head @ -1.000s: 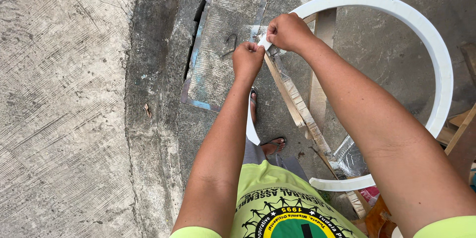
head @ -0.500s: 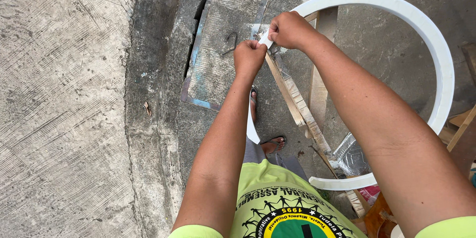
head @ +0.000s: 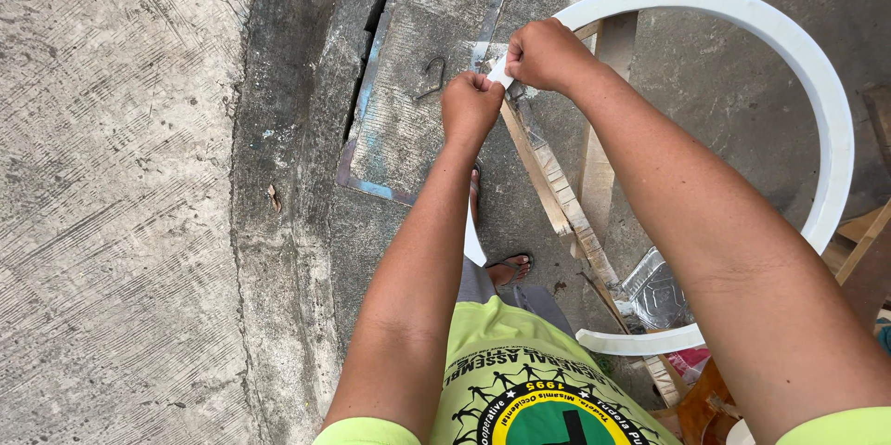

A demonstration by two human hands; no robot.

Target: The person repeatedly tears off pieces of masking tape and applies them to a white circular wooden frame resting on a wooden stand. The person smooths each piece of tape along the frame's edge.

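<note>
Left hand (head: 471,103) and right hand (head: 548,55), at 12 o'clock, both pinch the near end of the white ring (head: 817,92), which arcs toward 3 o'clock; likely light, stiff yet springy, best gripped at its ends

- The white ring (head: 817,83) looks like smooth, matt plastic or foam; which one cannot be told.
- The slats (head: 557,190) are rough, unpainted wood.
- The drain cover (head: 418,55) is coarse concrete in a worn metal frame.
- The ground (head: 111,176) is rough, scored concrete.
- The shirt (head: 520,361) is matt cloth with a printed emblem.
- The foil tray (head: 659,292) is crinkled and shiny.
</note>
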